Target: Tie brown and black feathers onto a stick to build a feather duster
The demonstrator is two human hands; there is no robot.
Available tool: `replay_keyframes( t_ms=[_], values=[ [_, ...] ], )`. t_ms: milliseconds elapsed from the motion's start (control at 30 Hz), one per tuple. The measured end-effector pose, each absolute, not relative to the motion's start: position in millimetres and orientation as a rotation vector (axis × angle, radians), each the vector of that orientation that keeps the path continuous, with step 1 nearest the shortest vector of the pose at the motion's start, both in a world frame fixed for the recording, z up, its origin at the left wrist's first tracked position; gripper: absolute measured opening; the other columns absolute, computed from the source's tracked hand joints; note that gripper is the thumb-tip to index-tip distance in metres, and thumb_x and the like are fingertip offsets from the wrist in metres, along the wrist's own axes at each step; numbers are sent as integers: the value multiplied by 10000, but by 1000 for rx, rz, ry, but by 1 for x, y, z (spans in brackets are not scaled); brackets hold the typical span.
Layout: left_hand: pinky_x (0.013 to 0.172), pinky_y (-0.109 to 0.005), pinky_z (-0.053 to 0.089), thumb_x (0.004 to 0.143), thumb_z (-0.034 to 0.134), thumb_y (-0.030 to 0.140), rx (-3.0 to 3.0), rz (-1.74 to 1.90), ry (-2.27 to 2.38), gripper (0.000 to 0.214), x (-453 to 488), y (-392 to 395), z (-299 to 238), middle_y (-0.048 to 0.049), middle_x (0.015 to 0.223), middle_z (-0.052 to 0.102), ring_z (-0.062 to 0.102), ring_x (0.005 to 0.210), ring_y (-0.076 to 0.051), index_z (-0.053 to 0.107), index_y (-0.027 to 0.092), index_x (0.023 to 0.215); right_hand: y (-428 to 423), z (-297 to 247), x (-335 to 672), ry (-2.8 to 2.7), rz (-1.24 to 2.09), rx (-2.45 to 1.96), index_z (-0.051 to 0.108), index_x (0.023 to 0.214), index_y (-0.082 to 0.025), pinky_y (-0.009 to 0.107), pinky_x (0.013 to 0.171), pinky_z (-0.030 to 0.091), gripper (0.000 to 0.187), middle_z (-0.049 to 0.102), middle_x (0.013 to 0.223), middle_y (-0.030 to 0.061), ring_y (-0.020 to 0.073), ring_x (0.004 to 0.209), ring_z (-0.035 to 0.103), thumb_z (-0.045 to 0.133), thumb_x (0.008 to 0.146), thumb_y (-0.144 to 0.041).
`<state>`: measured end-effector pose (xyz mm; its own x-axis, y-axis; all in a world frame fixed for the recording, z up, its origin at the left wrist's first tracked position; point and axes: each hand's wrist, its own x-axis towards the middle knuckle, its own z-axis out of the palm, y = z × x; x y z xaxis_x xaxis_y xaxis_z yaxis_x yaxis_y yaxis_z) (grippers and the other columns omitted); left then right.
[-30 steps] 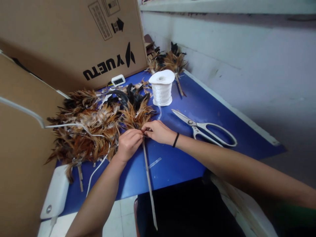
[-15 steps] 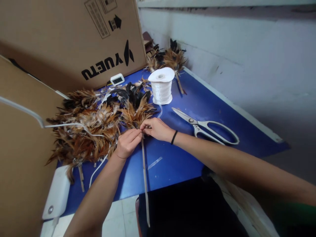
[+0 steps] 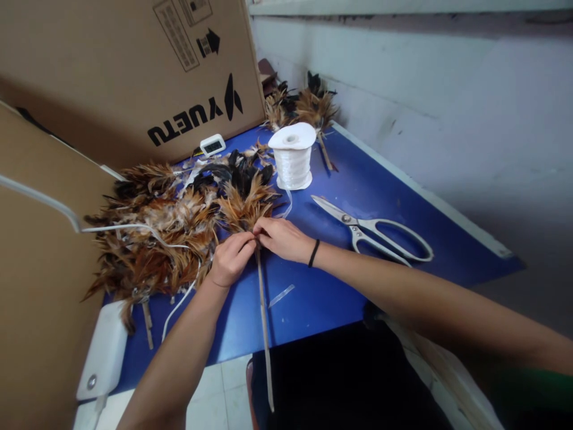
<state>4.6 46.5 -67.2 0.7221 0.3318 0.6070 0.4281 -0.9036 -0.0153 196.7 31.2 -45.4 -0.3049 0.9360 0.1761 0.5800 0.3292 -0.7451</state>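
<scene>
My left hand [image 3: 230, 258] and my right hand [image 3: 282, 237] meet at the base of a brown feather bunch [image 3: 244, 208], fingers pinched together where it joins a thin wooden stick [image 3: 264, 334]. The stick runs toward me past the edge of the blue table [image 3: 322, 298]. A clear strand [image 3: 289, 203] leads from my hands up to a white spool [image 3: 293, 156]. A black band circles my right wrist.
A heap of brown and black feathers [image 3: 152, 239] lies at the left. Steel scissors [image 3: 380, 233] rest at the right. A large cardboard box [image 3: 129, 71] stands behind, with a small digital timer [image 3: 212, 144] before it. More feathers [image 3: 302, 107] lie in the far corner. A white cord [image 3: 134, 230] crosses the heap.
The stick's near end has swung slightly left, then stayed. Both hands remain pinched at the feather base, with only small finger movements.
</scene>
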Motion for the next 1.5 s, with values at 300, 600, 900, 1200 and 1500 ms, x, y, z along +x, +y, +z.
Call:
replay_keyframes(
  t_ms=[300,600,900,1200,1500],
  values=[
    [829,-314,531,835,549,157,-2766,-935,-635,171,5,47,-68,-93,1011,673,633,963,-181,621,194,985,33,-49,199,-2002,775,-1142,615,874,-175,206,663,379,202,633,767,-3,99,702,553,481,797,-45],
    [818,-303,534,835,538,131,-2708,-927,-625,170,5,47,-68,-89,995,669,630,949,-174,613,190,976,29,-45,196,-2005,726,-1282,538,936,-168,238,688,383,175,616,846,32,133,751,554,441,814,-88],
    [810,-299,535,807,564,100,-2694,-928,-565,187,6,47,-66,-105,1000,658,623,958,-186,607,172,974,28,-41,201,-1932,849,-1131,519,921,-205,198,633,358,278,557,763,-40,81,646,493,400,756,-16],
    [787,-305,545,806,559,92,-2658,-901,-466,184,8,45,-62,-115,976,664,629,953,-191,590,164,972,30,-42,201,-1942,886,-1173,614,864,-170,193,593,344,196,566,748,-26,52,587,461,466,813,-50],
    [765,-313,553,771,595,62,-2625,-925,-399,222,7,48,-62,-145,959,660,633,937,-207,576,128,982,32,-42,202,-1947,893,-1153,631,856,-153,189,570,350,194,561,763,-15,53,600,467,478,821,-39]
  ],
)
